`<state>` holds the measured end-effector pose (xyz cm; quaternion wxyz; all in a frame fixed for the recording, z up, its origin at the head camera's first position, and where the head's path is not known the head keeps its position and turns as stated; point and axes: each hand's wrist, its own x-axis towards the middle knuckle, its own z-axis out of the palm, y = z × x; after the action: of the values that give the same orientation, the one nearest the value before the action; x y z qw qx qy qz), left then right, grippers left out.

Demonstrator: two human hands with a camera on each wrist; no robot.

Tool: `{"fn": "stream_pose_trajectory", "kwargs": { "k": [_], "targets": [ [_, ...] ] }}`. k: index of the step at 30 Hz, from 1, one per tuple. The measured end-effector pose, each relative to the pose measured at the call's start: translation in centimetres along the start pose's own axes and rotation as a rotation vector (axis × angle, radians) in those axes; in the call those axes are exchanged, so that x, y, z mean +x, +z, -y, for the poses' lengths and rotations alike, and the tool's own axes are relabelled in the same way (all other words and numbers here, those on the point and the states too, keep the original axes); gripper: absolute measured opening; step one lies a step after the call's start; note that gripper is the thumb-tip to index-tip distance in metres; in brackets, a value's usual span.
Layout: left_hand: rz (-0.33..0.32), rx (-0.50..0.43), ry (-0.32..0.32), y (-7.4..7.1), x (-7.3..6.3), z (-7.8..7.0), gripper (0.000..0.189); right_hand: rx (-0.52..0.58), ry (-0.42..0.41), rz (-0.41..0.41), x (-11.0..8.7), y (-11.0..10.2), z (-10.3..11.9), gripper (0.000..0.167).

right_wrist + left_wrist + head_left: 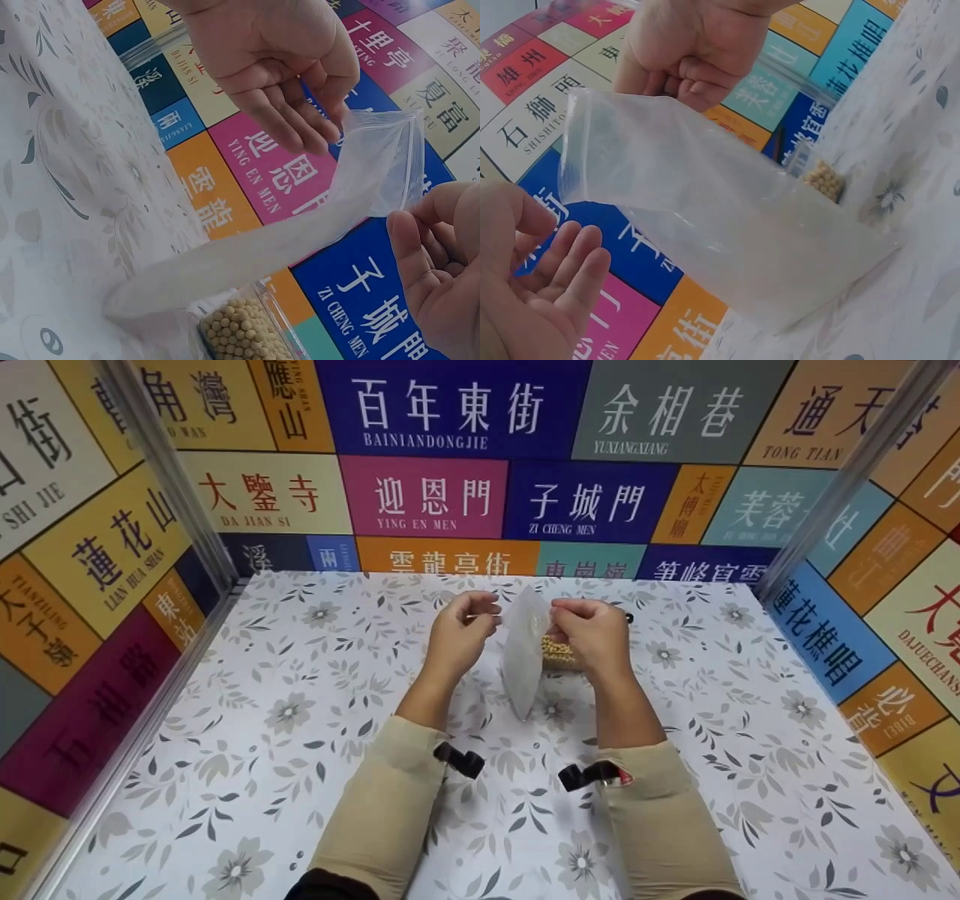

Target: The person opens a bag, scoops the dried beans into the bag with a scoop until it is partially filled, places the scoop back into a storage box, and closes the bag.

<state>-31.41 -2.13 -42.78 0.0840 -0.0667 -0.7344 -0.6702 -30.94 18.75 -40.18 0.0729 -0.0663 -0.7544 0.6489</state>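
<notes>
Centrally placed between a person's two hands, a cloudy, thin plastic bag (527, 660) slants above a table (300, 780) printed with grey flowers and leaves. The right hand (592, 630) pinches the film near the ribbed mouth between thumb and finger; the left hand (463, 634) has loosely bent fingers at the opposite corner, though whether it grips the edge cannot be told. Glossy creases run down the bag, which narrows to a pale lower end. Just beyond it sits a clear, straight-sided container (564, 663) of small, round, yellow beans (244, 330), partly blocked from the head camera by the bag and right hand. A black object (629, 618), mostly hidden, peeks out past that hand. Beige sleeves (390, 795) bear black straps (461, 761); multicoloured panels (450, 409) lettered in Chinese line the walls. The right wrist camera shows the individual beans and the container's clear rim, details lost from the head view.
</notes>
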Motion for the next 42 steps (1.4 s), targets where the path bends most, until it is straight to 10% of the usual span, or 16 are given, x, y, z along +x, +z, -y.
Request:
{"fn": "stream_pose_trajectory", "kwargs": {
  "k": [13,42],
  "targets": [
    [0.185,0.184,0.315,0.3,-0.1,1.8,0.016,0.012,-0.019,-0.013,0.0,0.3,-0.3,0.024],
    [0.117,-0.045,0.327,0.3,0.2,2.4,0.016,0.027,0.039,-0.017,0.2,0.6,-0.6,0.022]
  ]
}}
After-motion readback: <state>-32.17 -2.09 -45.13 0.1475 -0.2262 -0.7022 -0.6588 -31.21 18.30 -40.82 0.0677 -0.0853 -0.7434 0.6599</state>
